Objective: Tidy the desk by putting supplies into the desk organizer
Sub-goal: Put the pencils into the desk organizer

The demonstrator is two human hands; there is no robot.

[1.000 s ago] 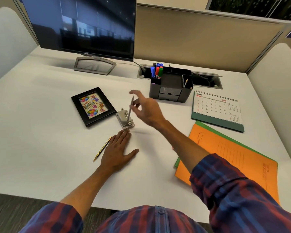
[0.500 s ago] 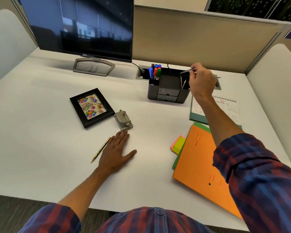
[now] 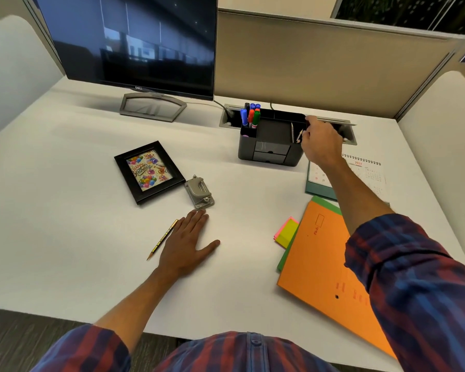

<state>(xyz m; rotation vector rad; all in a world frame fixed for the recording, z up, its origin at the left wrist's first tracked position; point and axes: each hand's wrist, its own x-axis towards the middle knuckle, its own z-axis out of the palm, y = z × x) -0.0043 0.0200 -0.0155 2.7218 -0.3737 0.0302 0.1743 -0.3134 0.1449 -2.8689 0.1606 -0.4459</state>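
**Right hand at the organizer, left hand flat on the desk**

Head view: The right hand reaches over the right end of the organizer, fingers curled downward at its rim. A thin pen sticks up just left of the fingers; whether they pinch it I cannot tell. Markers stand in the organizer's far-left slot, well left of that hand.

The left hand lies flat, fingers straight, palm on the desk. A pencil lies just left of it, a hole punch just beyond its fingertips.

Writing: "DELL" on the monitor; "Happy Birthday" in the frame; "2026" on the calendar under the right forearm. The orange folder has print too small to read.
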